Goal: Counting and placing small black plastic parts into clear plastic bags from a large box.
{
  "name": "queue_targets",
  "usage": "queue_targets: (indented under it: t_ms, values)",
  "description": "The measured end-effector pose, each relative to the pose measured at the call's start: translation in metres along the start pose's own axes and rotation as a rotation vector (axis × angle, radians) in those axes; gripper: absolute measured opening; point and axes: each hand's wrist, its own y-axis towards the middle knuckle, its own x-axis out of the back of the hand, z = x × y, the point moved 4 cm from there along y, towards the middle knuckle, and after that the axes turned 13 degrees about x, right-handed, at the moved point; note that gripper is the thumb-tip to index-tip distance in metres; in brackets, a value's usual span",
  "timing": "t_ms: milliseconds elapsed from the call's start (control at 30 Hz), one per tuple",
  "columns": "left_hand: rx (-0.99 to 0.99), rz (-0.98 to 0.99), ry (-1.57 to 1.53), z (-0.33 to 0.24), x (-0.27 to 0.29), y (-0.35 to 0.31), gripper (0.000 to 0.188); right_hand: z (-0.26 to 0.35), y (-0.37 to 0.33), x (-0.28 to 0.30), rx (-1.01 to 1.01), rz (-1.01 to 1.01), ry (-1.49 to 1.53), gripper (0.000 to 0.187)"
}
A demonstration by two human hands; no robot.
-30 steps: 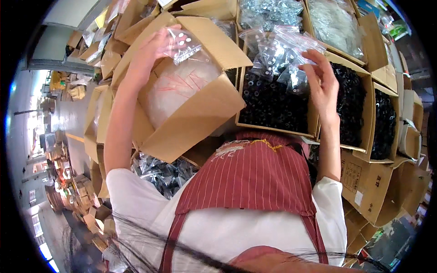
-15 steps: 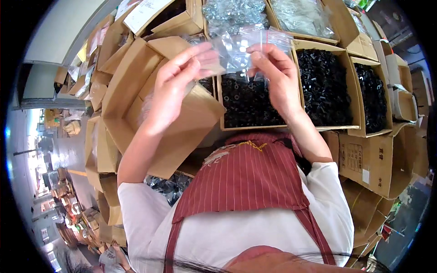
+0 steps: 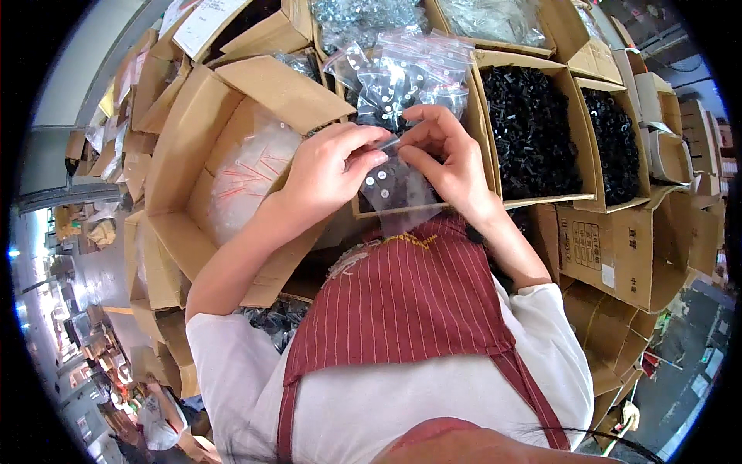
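Observation:
A small clear zip bag [image 3: 396, 197] hangs in front of my chest, with a few small white round pieces in its lower part. My left hand [image 3: 328, 166] pinches its upper edge between thumb and fingers. At the same edge, on the right, my right hand [image 3: 448, 155] is also closed on it, thumb against forefinger. Just beyond my hands, a heap of clear zip bags [image 3: 390, 81] holding similar white pieces lies over a cardboard box. Part of that box is hidden by the bags and my hands.
An open cardboard box [image 3: 182, 166] on the left holds clear bags with red strips [image 3: 251, 174]. On the right, boxes contain black parts [image 3: 533, 131] and more black parts [image 3: 614, 147]. Clear bags [image 3: 495, 22] fill a box at the back.
Both hands have come lower and nearer my chest. My left hand, open before, now pinches the bag's edge together with my right. The heap of bags shows more clearly beyond them.

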Motion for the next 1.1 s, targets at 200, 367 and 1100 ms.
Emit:
queue_targets:
  t_ms: [200, 367, 1100]
  values:
    - [-0.003, 0.024, 0.016, -0.007, 0.013, -0.005, 0.016, -0.001, -0.011, -0.005, -0.321, 0.318, 0.383, 0.036]
    - [0.197, 0.102, -0.012, 0.008, 0.01, 0.0, 0.017, 0.003, -0.026, -0.016, -0.486, 0.41, 0.509, 0.032]
    - [-0.338, -0.301, 0.359, -0.008, -0.007, -0.003, 0.05, 0.044, -0.004, -0.006, 0.38, 0.602, -0.643, 0.06]
